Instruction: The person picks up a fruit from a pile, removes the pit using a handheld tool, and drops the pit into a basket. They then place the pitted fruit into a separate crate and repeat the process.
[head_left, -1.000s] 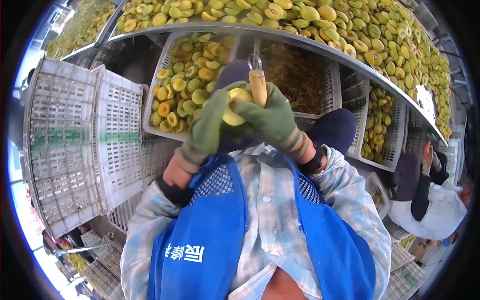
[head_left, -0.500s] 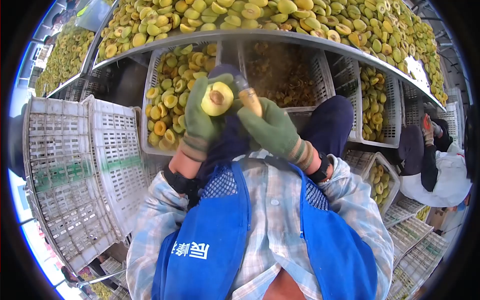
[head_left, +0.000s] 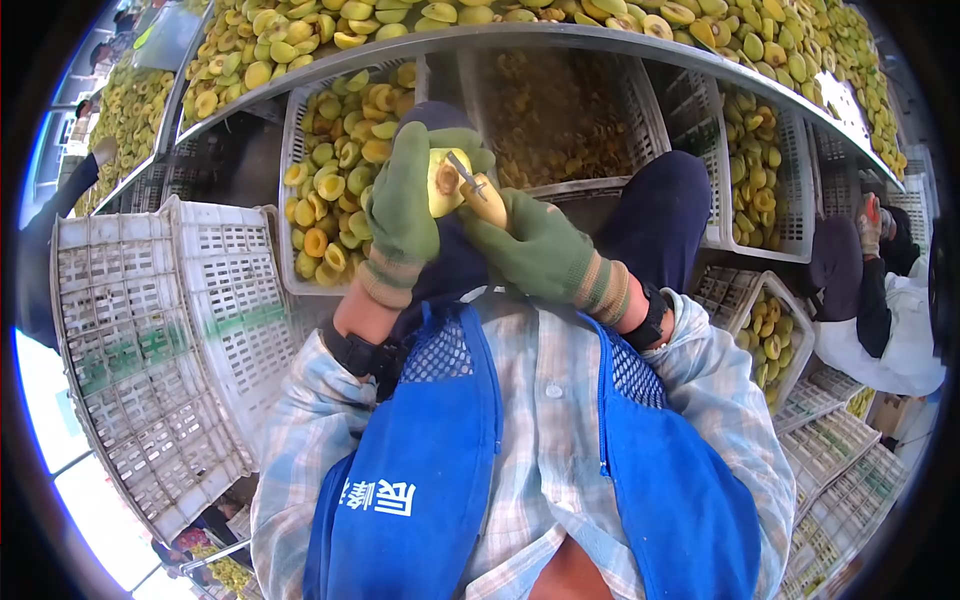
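My left hand (head_left: 402, 215), in a green knit glove, holds a yellow-green stone fruit half (head_left: 439, 202) with its cut face and brown pit turned toward my right hand. My right hand (head_left: 548, 250), also gloved in green, is closed around the wooden handle of a small pitting knife (head_left: 487, 204). The knife's short metal blade touches the cut face beside the pit. Both hands are above my lap, in front of a crate of fruit halves (head_left: 289, 135). My gloved fingers partly hide the fruit and the handle.
A metal-edged table (head_left: 440, 43) heaped with fruit halves runs across the front. Under it a crate (head_left: 648, 110) holds brown scraps. Another fruit crate (head_left: 797, 190) stands right of it. Stacked white crates (head_left: 225, 290) are at my left. A co-worker (head_left: 875, 330) sits at far right.
My right hand has brought the knife left and onto the fruit half, which my left hand has turned toward the blade. The view has shifted slightly.
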